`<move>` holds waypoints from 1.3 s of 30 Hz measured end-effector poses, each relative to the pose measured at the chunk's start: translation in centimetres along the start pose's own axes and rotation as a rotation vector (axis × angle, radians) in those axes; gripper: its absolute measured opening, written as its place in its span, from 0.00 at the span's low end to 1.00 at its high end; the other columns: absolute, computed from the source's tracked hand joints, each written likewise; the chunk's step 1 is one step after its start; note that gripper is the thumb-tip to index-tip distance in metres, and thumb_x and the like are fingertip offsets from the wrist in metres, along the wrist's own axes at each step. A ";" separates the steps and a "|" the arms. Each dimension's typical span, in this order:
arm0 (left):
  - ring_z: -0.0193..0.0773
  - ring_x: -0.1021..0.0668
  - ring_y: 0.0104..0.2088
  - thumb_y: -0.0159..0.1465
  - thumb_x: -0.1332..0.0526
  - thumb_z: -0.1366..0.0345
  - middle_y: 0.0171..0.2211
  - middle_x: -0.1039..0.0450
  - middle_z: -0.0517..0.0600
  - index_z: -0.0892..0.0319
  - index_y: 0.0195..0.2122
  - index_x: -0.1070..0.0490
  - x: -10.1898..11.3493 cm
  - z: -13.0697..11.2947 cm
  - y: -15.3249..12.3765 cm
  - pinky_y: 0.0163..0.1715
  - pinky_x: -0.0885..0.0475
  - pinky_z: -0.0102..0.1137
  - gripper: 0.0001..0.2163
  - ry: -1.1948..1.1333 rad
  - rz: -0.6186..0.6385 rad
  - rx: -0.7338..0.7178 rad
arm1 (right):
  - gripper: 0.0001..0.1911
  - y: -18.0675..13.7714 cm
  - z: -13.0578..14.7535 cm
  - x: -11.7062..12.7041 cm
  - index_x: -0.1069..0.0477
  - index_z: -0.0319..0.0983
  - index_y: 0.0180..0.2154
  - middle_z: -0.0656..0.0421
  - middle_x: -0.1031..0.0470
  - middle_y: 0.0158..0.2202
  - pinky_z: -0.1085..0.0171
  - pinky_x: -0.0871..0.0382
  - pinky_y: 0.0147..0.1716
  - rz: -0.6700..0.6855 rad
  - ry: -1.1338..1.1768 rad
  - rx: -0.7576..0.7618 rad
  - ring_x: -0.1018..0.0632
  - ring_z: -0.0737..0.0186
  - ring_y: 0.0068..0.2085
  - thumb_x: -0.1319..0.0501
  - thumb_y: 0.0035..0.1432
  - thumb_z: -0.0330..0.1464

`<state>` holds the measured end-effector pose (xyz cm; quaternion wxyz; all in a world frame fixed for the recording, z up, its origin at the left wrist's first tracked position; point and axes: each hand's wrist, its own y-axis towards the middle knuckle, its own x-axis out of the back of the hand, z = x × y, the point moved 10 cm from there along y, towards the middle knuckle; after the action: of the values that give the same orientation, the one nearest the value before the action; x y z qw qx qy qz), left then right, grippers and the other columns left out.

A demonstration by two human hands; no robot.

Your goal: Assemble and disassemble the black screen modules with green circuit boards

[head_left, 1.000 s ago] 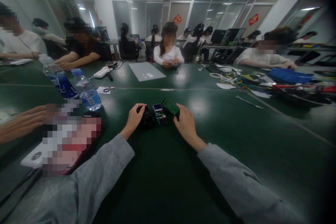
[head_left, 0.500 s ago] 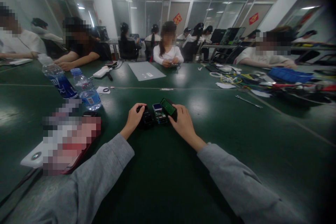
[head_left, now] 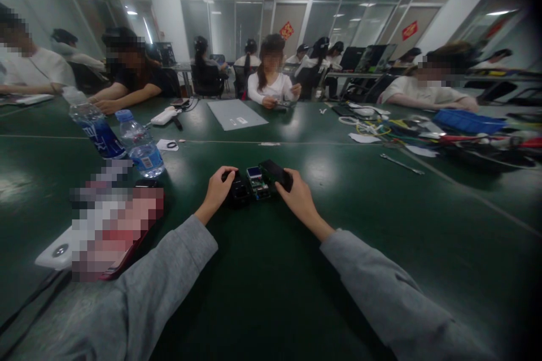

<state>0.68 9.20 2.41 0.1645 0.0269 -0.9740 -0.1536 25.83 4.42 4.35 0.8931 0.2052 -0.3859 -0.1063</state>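
My left hand (head_left: pixel 220 185) is closed around the left side of a black plastic housing (head_left: pixel 239 190) with openings in it, low over the green tabletop. Between my two hands is a small green circuit board (head_left: pixel 260 187) with a little display (head_left: pixel 254 172) at its far end. My right hand (head_left: pixel 297 192) grips a black rectangular case part (head_left: pixel 276 174) by its near right end. That part is tilted beside the board, and its dark face shows. Whether it touches the board I cannot tell.
Two plastic bottles (head_left: pixel 143 149) and a red-edged object (head_left: pixel 139 231), partly blurred out, stand and lie at left. A wrench-like tool (head_left: pixel 402 164) lies at right, before a heap of cables and a blue tray (head_left: pixel 470 120). A grey sheet (head_left: pixel 237 114) lies farther back. Several people sit around.
My right hand has turned the black case part, so its green face no longer shows, and has shifted slightly right. My left hand has barely moved. The person opposite has raised a hand.
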 end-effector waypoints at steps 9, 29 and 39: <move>0.40 0.24 0.45 0.64 0.43 0.64 0.43 0.25 0.51 0.58 0.41 0.26 -0.1 0.1 0.1 0.50 0.31 0.39 0.09 0.021 0.003 -0.003 | 0.26 -0.7 3.8 1.4 0.39 0.36 0.56 0.49 0.34 0.57 0.49 0.37 0.53 -0.112 -0.418 0.207 0.33 0.48 0.57 0.48 0.55 0.22; 0.40 0.24 0.45 0.65 0.44 0.63 0.44 0.26 0.51 0.57 0.43 0.27 -0.3 0.4 0.0 0.48 0.30 0.39 0.10 0.000 0.026 0.032 | 0.26 -0.8 2.7 -0.5 0.44 0.37 0.61 0.44 0.39 0.58 0.46 0.34 0.50 -0.006 -0.405 0.193 0.34 0.44 0.56 0.49 0.64 0.35; 0.40 0.24 0.45 0.64 0.44 0.64 0.43 0.25 0.51 0.57 0.42 0.27 -0.2 0.2 0.0 0.49 0.31 0.39 0.09 0.016 0.012 0.007 | 0.25 -0.5 1.5 0.2 0.42 0.36 0.61 0.42 0.37 0.51 0.53 0.28 0.37 -0.016 -0.472 0.065 0.26 0.48 0.43 0.49 0.63 0.33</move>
<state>0.82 9.27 2.20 0.1731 0.0232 -0.9733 -0.1489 24.83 3.47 5.23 0.7702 0.2062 -0.5857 -0.1459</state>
